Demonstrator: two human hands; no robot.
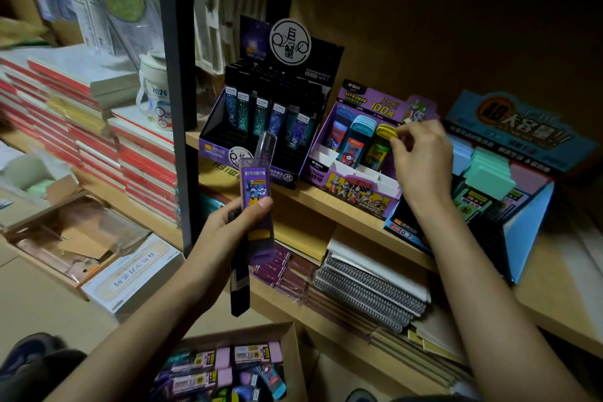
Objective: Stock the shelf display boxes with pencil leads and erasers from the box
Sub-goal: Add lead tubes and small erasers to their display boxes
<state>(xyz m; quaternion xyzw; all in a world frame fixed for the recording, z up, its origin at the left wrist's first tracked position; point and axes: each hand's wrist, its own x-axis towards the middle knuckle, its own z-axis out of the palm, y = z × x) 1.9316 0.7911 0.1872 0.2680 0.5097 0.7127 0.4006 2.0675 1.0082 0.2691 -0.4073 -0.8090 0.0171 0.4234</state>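
A yellow-capped lead case (382, 140) is being pinched at its cap between thumb and forefinger of the right hand (421, 163), the remaining fingers being kept loosely curled. The case is standing in the back row of the purple Ultraman display box (354, 194) on the shelf (313, 202), directly left of that grip and just beside a pale-blue-capped case (357, 137). Its long axis is running nearly upright, leaning back with the slope of the box. Whether it is fully seated cannot be told.

The grip of the left hand (225, 235) is being closed round a purple lead case (256, 199), with the thumb pressed on its printed face. A longer dark case (239, 287) is being held behind it. Both are being kept upright, the purple one's clear end uppermost.

The empty divider slots (354, 168) are lying up and to the right of the left grip, and down and to the left of the right grip. The right hand is judged the nearer, so the purple case is probably going to be carried up and rightward.

More stock is lying in the cardboard box (295, 356) below the left grip.

"ULTRAMAN", "100" and "0.7" are being shown on the purple box, "45 PCS" on the constellation display box (257, 147) and "2B 0.7" on the blue display box (528, 206).
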